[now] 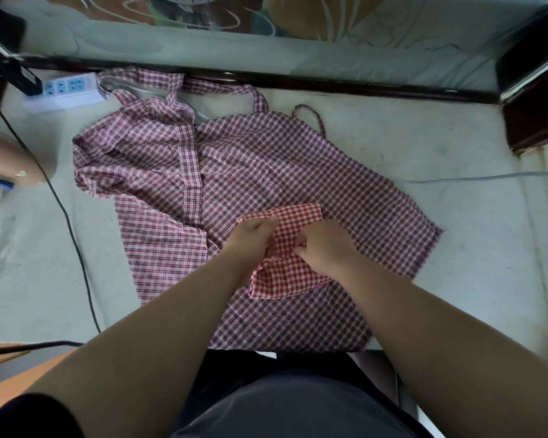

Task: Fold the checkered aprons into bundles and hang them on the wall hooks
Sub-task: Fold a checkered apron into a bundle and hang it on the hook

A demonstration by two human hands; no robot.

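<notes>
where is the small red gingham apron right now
In the head view, the red gingham apron is at centre, gripped by the left hand and right hand, over the larger plaid apron spread on the pale surface.

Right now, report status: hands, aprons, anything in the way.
Left hand and right hand grip red gingham apron, partly bundled. It lies on spread maroon plaid apron. Black cable to left, apart.

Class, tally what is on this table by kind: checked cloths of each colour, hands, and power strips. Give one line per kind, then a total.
Red-and-white gingham bundle: 1
Maroon plaid apron: 1, as far as its overlapping folds show
Hands: 2, left hand and right hand, both gripping the bundle
Power strip: 1
Total: 5
</notes>
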